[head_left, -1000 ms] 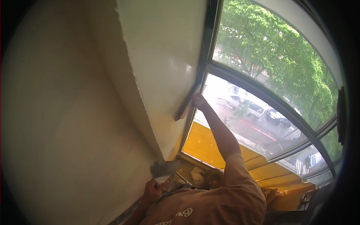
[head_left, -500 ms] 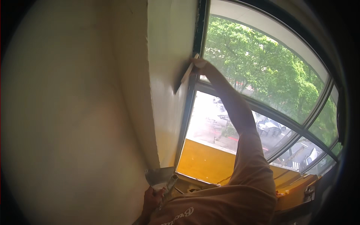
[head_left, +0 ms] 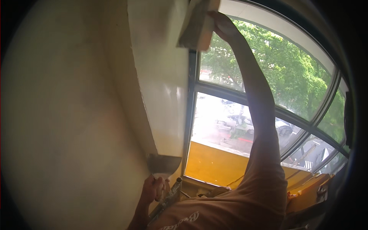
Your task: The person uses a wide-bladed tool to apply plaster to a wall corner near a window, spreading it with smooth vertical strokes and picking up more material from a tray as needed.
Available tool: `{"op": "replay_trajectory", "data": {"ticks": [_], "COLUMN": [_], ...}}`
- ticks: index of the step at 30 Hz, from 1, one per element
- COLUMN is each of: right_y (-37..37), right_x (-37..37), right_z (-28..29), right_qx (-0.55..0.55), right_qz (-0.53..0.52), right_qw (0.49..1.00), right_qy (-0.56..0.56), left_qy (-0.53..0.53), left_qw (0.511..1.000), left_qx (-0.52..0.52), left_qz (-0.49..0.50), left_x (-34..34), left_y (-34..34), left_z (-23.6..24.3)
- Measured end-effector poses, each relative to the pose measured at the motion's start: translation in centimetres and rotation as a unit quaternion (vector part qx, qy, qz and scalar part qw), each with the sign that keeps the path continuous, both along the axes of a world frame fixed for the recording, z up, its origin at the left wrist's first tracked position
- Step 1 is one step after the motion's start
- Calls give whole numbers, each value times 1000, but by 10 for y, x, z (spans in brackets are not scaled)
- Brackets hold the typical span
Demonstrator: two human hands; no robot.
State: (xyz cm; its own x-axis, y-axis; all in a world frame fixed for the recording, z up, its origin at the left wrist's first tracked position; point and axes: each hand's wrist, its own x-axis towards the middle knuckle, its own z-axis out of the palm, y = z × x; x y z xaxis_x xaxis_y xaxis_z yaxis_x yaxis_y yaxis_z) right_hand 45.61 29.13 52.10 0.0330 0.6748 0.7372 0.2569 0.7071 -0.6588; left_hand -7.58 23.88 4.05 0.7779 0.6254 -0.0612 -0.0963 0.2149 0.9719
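My right hand (head_left: 224, 26) is raised high near the top of the window, fingers closed around the pale back of a wide plastering spatula (head_left: 194, 28). Its blurred grey blade sits over the upper end of the pale wall strip (head_left: 159, 73) beside the window frame; whether it touches the surface I cannot tell. Low down, my left hand (head_left: 152, 188) grips a putty knife (head_left: 165, 164) by its handle. That knife's broad metal blade points upward at the foot of the strip. The strip has wet-looking shiny patches.
A dark-framed window (head_left: 251, 100) fills the right side, with trees and parked vehicles outside. Below it runs a yellow panel (head_left: 214, 163). A large beige wall (head_left: 65, 115) rises on the left, meeting the strip at a rough edge. A metal tube (head_left: 175, 188) stands beside my left hand.
My right hand has swung upward with the spatula, whose blade face now shows. My left hand has risen slightly, bringing the putty knife's blade upright. The view has shifted a little.
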Motion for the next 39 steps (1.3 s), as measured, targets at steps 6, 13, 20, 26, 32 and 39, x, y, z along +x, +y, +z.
{"op": "replay_trajectory", "data": {"ticks": [6,13,20,26,32,39], "right_y": [-144,-203,-199,-196,-199,-221], "right_x": [-122,-173,-190,-180,-161,-142], "right_z": [-185,-301,-304,-333,-373,-412], "right_qx": [-170,-140,-76,-48,-95,-142], "right_qz": [-324,-201,-68,-147,-222,-267], "right_qw": [928,961,975,945,924,919], "right_qy": [-75,-127,-198,-288,-295,-252], "left_qy": [-37,-21,-37,-27,2,-42], "left_qw": [997,991,984,986,986,988], "left_qx": [-32,-60,-119,-105,-68,-36], "left_qz": [-55,-120,-131,-123,-150,-147], "left_x": [58,99,114,120,116,103], "left_y": [19,44,47,41,36,29], "left_z": [85,89,87,87,89,98]}}
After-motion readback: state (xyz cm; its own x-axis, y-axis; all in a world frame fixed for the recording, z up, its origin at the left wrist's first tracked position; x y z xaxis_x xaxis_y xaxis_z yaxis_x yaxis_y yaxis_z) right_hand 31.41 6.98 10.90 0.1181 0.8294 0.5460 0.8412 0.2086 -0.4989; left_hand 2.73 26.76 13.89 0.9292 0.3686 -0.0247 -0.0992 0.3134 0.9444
